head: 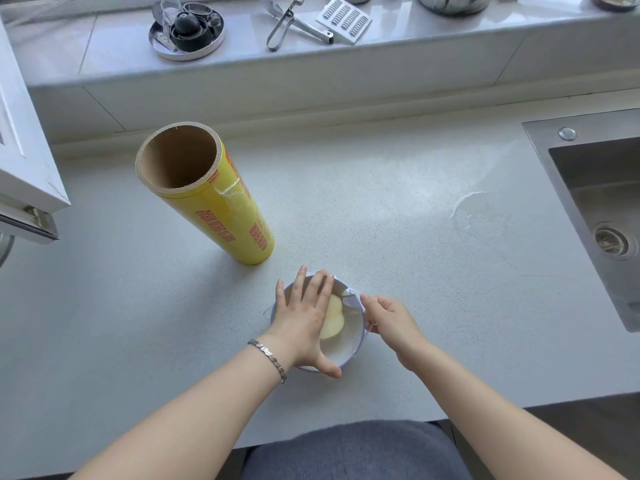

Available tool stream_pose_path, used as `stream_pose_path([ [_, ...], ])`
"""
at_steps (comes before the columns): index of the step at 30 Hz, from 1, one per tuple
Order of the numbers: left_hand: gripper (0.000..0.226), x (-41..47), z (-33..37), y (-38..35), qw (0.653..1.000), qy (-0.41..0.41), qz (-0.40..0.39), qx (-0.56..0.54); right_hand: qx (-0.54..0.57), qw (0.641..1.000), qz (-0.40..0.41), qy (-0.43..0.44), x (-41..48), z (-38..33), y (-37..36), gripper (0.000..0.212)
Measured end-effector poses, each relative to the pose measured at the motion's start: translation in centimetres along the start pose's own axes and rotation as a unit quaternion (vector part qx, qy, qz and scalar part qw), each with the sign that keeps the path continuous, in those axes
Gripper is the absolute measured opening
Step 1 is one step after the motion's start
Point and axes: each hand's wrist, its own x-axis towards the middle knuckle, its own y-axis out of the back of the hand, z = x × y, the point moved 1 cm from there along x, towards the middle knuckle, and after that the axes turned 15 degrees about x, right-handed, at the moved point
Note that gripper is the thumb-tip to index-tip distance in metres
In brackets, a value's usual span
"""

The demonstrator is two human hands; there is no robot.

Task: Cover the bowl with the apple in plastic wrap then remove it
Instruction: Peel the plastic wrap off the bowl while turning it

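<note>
Here, apple slice [333,318] lengthwise away, wrap [349,296] pinched

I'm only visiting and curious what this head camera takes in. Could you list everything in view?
white bowl with a blue rim: one, white and blue, near side of the counter
pale yellow apple piece: one, inside the bowl
clear plastic wrap: one sheet, transparent, over the bowl, bunched at its far right rim
yellow plastic-wrap roll on a brown cardboard tube: one, upright, beyond the bowl to the left
grey speckled counter: one, under everything
steel sink: one, grey, right edge
round metal tray of dark parts: one, back ledge
metal tongs: one, silver, back ledge
white grater: one, beside the tongs
left hand: flat on the wrap, silver bracelet at the wrist
right hand: seems to pinch the wrap at the right rim
</note>
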Motion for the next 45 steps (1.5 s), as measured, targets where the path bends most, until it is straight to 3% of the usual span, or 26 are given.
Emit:
stream_pose_path([
  [6, 0.145, 0.0, 0.0, -0.2, 1.000, 0.007, 0.006, -0.001, 0.021, 0.999, 0.026, 0.025, -0.5, 0.1, -0.4, 0.037],
  [13, 0.146, 0.1, 0.3, -0.4, 0.999, 0.025, 0.005, -0.025, -0.146, 0.982, 0.057, 0.108, 0.6, 0.3, 1.4, 0.040],
  [16, 0.147, 0.2, 0.3, -0.5, 0.999, 0.024, 0.003, -0.026, -0.147, 0.980, 0.081, 0.107, 1.0, 0.8, 1.4, 0.040],
  [23, 0.147, 0.0, 0.8, -0.4, 0.997, 0.067, -0.012, -0.045, -0.131, 0.986, 0.090, 0.050, 3.0, 1.0, 0.0, 0.039],
  [27, 0.147, -0.1, 1.2, -0.4, 0.990, 0.111, -0.024, -0.082, -0.042, 0.997, 0.057, -0.010, 2.6, 0.5, 0.1, 0.033],
  [31, 0.146, -1.0, 2.0, -0.4, 0.965, 0.197, -0.037, -0.168, 0.022, 0.986, 0.066, -0.149, 0.9, 0.2, 0.6, 0.068],
  [33, 0.143, -1.7, 2.7, -0.6, 0.943, 0.242, -0.050, -0.224, 0.001, 0.970, 0.013, -0.243, -0.4, 0.5, 0.8, 0.068],
  [35, 0.143, -2.5, 3.0, -0.7, 0.933, 0.262, -0.067, -0.239, 0.017, 0.964, -0.029, -0.263, -1.1, 1.1, 0.5, 0.054],
  [38, 0.147, -3.0, 2.4, -1.0, 0.951, 0.227, -0.055, -0.204, 0.082, 0.972, -0.017, -0.221, -1.0, 1.8, -0.1, 0.036],
  [41, 0.146, -3.2, 1.2, -1.3, 0.986, 0.118, -0.021, -0.119, 0.114, 0.970, -0.019, -0.216, -0.8, 1.7, -0.3, 0.030],
  [45, 0.148, -2.8, 0.4, -1.7, 0.994, 0.067, -0.016, -0.082, 0.033, 0.989, -0.015, -0.145, -0.7, 1.3, -0.4, 0.030],
])
